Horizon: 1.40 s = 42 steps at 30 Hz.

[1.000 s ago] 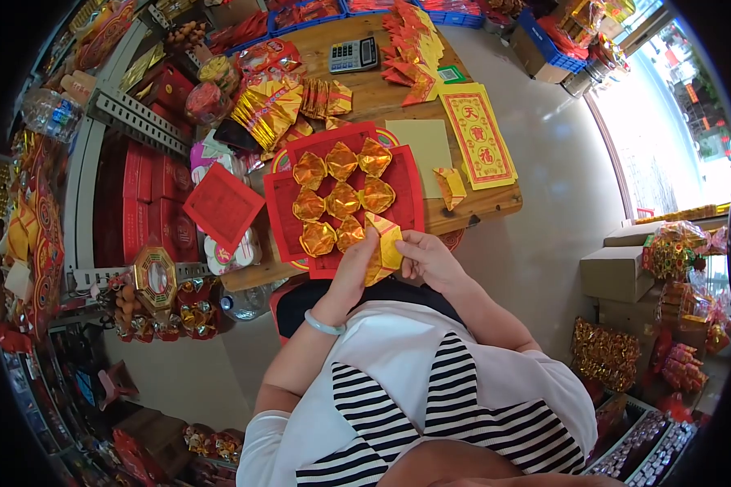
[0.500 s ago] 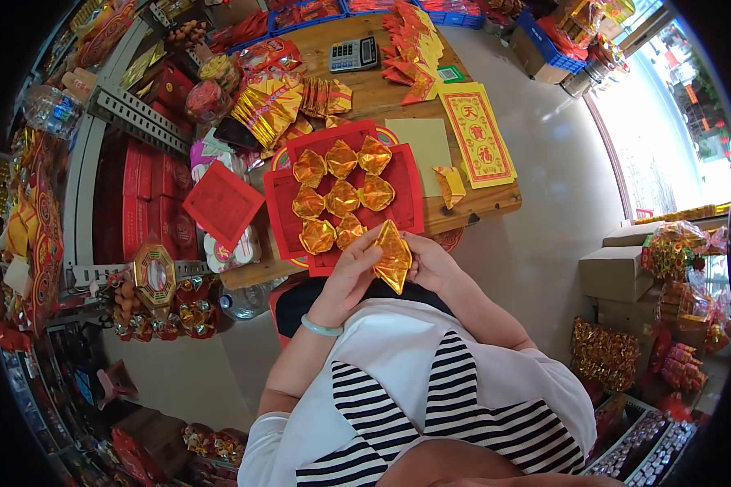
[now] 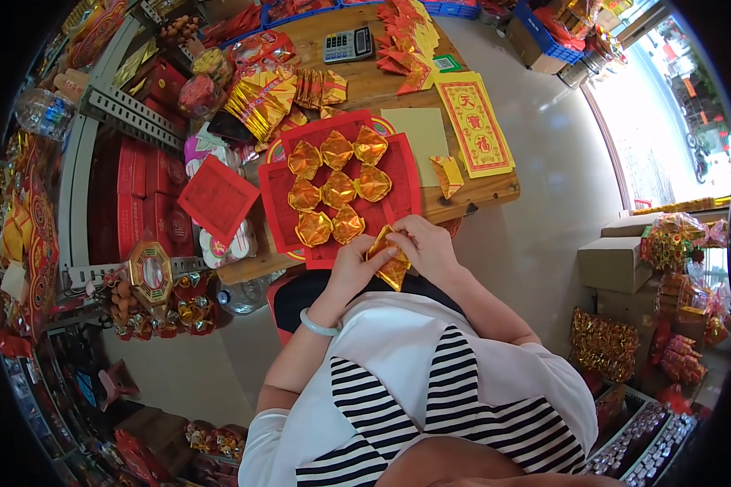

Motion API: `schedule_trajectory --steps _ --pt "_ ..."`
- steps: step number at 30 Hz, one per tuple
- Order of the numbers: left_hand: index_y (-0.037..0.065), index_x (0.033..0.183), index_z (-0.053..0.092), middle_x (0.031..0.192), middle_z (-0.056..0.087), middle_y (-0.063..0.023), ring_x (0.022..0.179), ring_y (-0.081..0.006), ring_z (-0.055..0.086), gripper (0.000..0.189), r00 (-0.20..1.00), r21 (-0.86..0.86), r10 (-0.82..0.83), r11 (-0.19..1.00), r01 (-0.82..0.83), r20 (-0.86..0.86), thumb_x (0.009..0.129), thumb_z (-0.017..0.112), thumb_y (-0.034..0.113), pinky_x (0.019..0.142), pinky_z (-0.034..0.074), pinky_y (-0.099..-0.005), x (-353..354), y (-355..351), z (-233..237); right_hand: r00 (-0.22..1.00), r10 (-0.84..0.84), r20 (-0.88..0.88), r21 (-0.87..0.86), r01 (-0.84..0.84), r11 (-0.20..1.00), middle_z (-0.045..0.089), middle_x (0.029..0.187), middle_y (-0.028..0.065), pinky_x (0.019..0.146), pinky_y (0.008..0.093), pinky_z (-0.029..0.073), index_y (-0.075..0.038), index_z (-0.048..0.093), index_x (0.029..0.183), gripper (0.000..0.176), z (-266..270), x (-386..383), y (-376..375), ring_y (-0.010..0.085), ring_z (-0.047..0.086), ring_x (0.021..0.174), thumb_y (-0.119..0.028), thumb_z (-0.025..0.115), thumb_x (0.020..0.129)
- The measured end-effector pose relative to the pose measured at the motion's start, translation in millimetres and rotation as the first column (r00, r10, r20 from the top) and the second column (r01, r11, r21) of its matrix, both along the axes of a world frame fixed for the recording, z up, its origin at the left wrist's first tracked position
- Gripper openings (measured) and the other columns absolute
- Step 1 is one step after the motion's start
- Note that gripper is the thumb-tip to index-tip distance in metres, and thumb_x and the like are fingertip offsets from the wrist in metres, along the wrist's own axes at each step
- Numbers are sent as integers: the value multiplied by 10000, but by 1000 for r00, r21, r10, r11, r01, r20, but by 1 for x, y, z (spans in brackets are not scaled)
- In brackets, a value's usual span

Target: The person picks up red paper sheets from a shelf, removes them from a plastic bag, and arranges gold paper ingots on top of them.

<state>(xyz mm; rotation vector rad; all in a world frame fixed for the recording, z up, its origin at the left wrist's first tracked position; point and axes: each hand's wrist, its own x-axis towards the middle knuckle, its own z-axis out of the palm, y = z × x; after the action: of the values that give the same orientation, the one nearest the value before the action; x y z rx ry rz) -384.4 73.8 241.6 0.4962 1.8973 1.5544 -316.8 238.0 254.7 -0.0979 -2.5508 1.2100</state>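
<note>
Both hands hold a folded gold foil piece [image 3: 393, 268] in front of my body, just below the red paper. My left hand [image 3: 353, 266], with a pale bangle at the wrist, grips its left side between thumb and fingers. The fingers of my right hand [image 3: 425, 247] pinch its upper right edge. Beyond them, several gold foil ingots [image 3: 338, 189] sit in rows on red paper [image 3: 406, 170] on the wooden table [image 3: 495, 195]. A small folded gold paper [image 3: 447, 175] lies to the right, beside a plain yellow sheet [image 3: 418, 134].
A calculator [image 3: 348, 45], red-and-gold paper stacks [image 3: 406, 49] and a printed yellow sheet [image 3: 476, 122] lie on the table. A red square [image 3: 218, 198] is at its left edge. Shelving [image 3: 130, 114] stands left; cardboard boxes [image 3: 613, 264] stand right.
My right hand has moved up and over the foil piece's upper edge, covering more of it. The piece now looks narrower and sits slightly lower. The view has shifted slightly.
</note>
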Motion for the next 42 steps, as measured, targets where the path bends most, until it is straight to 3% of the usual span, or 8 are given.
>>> schedule_trajectory --steps 2,7,11,18,21,27,31,42 --pt "6 784 641 680 520 22 600 -67 414 216 1000 -22 20 1000 -20 -10 912 661 179 536 336 -182 0 1 -3 1000 -14 -22 77 15 997 628 870 43 555 250 453 -82 602 1069 278 2 3 0 152 568 607 -142 698 815" --pt "14 747 611 626 504 35 565 -66 412 271 983 -50 174 984 -171 57 922 651 218 509 332 -182 -5 -7 -17 992 122 28 -12 -121 993 631 952 31 566 256 467 -105 610 1100 290 21 16 -2 174 590 625 -159 678 823" --pt "-1 847 653 717 552 6 613 -74 449 258 979 -160 145 980 -122 144 928 641 244 546 363 -183 -9 -13 -15 905 374 -204 406 -270 873 624 1013 21 567 267 481 -117 618 1095 256 3 22 -14 185 605 647 -161 643 844" --pt "-1 1130 643 977 604 -54 776 -86 508 279 945 -48 251 963 -266 -209 935 628 198 680 424 -191 -9 -19 -28 957 268 -108 380 -210 901 624 995 33 567 286 493 -113 614 1088 236 -15 18 -7 195 626 677 -184 612 863" --pt "9 1129 642 972 616 -40 783 -84 509 245 935 60 348 937 -345 -66 940 614 164 712 423 -183 -19 -26 -22 997 77 -24 416 -61 907 618 961 47 563 301 496 -103 608 1066 224 -17 4 -2 203 635 689 -192 610 861" --pt "17 1122 646 971 620 -27 791 -81 511 222 937 89 346 936 -340 -54 945 603 145 743 422 -182 -22 -32 -15 997 73 24 519 -74 852 603 909 61 555 320 496 -90 599 1029 208 -47 -21 -6 222 645 698 -206 611 856" --pt "-2 1088 641 1027 575 -73 848 -133 555 195 943 47 331 943 -330 -15 929 612 108 791 461 -219 -18 -33 -16 993 97 70 579 -120 807 593 876 75 541 328 494 -78 592 991 192 -60 -29 -12 242 645 694 -209 615 853" --pt "-7 1059 648 1022 573 -74 864 -133 555 175 939 56 339 938 -343 63 926 612 100 805 455 -217 -22 -35 -17 989 93 117 545 -142 826 599 874 91 526 337 496 -70 580 958 185 -60 -33 -15 256 646 664 -216 619 852"
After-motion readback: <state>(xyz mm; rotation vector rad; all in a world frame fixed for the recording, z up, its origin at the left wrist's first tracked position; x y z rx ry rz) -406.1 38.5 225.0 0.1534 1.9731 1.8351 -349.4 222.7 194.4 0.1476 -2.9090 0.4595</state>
